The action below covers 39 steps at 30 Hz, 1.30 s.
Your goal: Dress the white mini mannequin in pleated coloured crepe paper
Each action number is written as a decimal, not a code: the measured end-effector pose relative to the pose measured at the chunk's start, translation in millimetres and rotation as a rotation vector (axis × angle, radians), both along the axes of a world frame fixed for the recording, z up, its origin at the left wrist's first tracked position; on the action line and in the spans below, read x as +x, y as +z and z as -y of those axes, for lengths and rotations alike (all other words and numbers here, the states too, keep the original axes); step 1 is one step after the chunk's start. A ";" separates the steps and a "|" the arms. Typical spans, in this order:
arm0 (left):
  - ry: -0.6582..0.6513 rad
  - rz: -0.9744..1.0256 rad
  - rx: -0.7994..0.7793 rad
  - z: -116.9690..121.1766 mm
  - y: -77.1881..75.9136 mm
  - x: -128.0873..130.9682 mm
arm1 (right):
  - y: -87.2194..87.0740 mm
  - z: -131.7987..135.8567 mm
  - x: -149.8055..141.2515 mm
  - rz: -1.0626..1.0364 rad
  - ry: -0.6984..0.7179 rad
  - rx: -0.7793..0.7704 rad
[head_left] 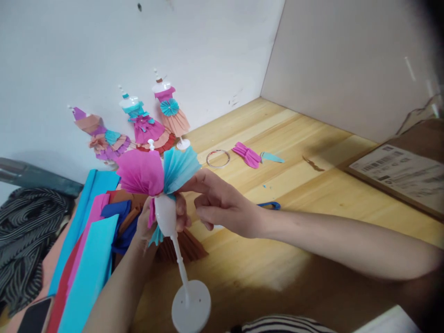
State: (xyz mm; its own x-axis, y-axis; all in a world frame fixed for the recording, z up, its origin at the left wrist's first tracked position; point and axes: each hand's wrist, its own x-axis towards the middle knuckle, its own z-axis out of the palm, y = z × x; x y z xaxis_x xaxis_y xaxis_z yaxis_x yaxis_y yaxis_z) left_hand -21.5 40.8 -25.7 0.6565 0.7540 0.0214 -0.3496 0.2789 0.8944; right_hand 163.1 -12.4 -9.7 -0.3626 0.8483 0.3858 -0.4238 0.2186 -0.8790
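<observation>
Gripping the mannequin (165, 217) by its white body, my left fingers (181, 208) hold it tilted over the tabletop (229, 263), its base (190, 307) toward me; whether the base rests on anything I cannot tell. My right fingers (197, 181) touch the blue fan (179, 167) near its edge, the index stretched out, the others curled; I cannot make out a pinch. The pink fan (143, 172) spreads just beside it. Thin paper like this could crease or tear if I press too hard, and either fan could slip if its gathers are poorly fixed. If my left grip loosens, the mannequin could topple. A careless sweep of my right hand might knock the ring (218, 165) or the pink bow (247, 155).
</observation>
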 end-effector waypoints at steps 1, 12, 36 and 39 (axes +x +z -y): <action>0.006 0.026 0.034 -0.1 0.0 1.4 | -0.4 1.4 -0.2 0.031 -0.030 0.022; -0.006 0.032 0.184 4.4 5.3 16.1 | 0.7 -7.2 4.3 -0.105 0.006 -0.138; -0.030 -0.012 0.129 3.3 -3.4 6.7 | 11.6 -25.7 -10.4 0.053 -0.053 -0.355; -0.013 -0.042 0.110 3.9 -5.5 6.3 | 7.7 -30.3 -12.0 0.153 -0.032 -0.336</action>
State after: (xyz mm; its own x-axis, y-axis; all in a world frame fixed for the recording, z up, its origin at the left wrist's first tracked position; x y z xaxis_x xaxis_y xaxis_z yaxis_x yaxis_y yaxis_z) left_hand -15.1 36.9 -31.2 0.6685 0.7398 0.0762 -0.3082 0.1823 0.9337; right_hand 151.1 17.9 -2.0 -0.3661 0.9302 0.0266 -0.2791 -0.0825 -0.9567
